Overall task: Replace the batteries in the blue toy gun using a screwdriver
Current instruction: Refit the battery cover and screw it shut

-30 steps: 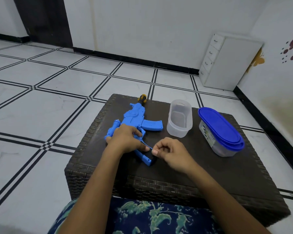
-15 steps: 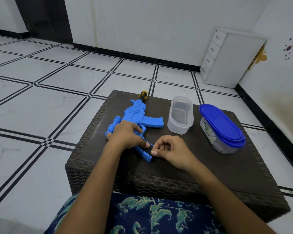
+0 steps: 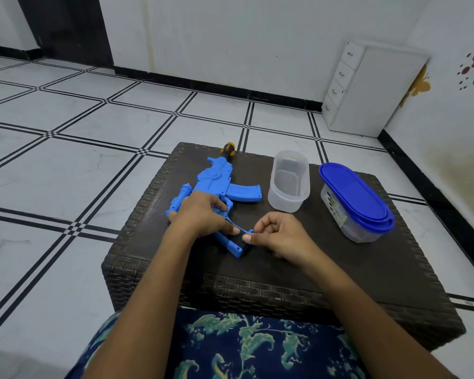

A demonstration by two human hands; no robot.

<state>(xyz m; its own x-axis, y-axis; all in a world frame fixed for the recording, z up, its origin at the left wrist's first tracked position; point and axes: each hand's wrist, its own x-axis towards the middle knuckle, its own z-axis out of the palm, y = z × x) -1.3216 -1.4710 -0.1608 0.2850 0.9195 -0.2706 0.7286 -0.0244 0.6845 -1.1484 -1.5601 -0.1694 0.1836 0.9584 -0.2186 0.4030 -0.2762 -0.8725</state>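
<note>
The blue toy gun lies flat on the dark wicker table, with its barrel towards the far edge and its stock towards me. My left hand presses down on the gun's middle and covers the grip area. At the stock's near end, my right hand pinches a thin blue strip between thumb and fingertips. A dark gap shows under that strip. The screwdriver, with a yellow and black handle, lies at the table's far edge behind the barrel, and its shaft is hidden.
An open clear plastic tub stands right of the gun. Further right is a clear container with a blue lid. A white drawer unit stands in the room's far right corner. White tiled floor surrounds the table.
Both hands stay on the gun at the same places. My right fingers have shifted slightly at the stock's end, and the view has tilted a little.
</note>
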